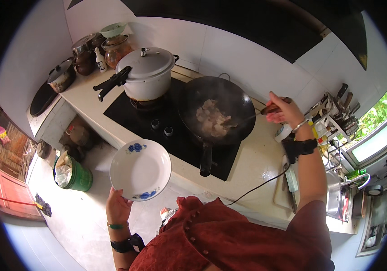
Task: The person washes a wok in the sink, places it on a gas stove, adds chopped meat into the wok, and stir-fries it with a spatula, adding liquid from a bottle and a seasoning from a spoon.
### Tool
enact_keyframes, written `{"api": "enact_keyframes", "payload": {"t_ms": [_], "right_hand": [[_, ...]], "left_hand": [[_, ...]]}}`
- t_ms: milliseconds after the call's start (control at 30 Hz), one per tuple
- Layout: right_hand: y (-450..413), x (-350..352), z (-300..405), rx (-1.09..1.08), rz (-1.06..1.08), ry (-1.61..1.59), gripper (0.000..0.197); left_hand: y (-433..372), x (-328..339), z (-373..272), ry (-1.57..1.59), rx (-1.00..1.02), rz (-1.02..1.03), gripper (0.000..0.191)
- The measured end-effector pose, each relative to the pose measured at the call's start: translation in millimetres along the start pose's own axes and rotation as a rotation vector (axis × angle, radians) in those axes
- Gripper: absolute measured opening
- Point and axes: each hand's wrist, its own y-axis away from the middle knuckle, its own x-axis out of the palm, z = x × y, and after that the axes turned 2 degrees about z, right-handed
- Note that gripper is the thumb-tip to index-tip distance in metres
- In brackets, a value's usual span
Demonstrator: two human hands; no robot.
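My left hand [119, 204] grips the rim of a white plate [141, 171] with blue flowers, held tilted in front of the counter. The plate carries no food. My right hand [283, 110] is at the right of a black wok [190, 101], around the brown handle [272, 108] of a utensil whose thin shaft reaches over the wok's rim; its far end cannot be made out. Pale pieces of meat [210, 118] lie in the wok, with faint steam above. The wok sits on a black glass cooktop [186, 154], its handle [206, 161] towards me.
A pressure cooker [149, 74] occupies the left burner. Jars, a spray bottle [100, 61] and a small pot [61, 76] line the back left. At right are a cleaver [291, 179] on a cutting board [279, 193], a knife rack and a sink [334, 193]. A green bin [82, 176] stands on the floor.
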Motion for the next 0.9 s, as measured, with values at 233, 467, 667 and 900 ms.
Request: {"api": "enact_keyframes", "payload": {"t_ms": [233,467,667,900], "right_hand": [[-27,29,-46,0.077,0.136,-0.268,0.038],[-13,6,-11,0.02,0.087,-0.116,0.031],[-56,20,-46,-0.005,-0.012,-0.033,0.027],[-71,60,-15,-0.274,-0.06,-0.011,0.025]], "left_hand": [[-5,-6,-1,0.014,-0.027,0.062,0.031],[3,-10,-8,0.019,0.022,0.083,0.034],[6,-12,-3,0.025,0.02,0.01,0.032],[15,-24,-8,0.045,0.022,0.034,0.03]]}}
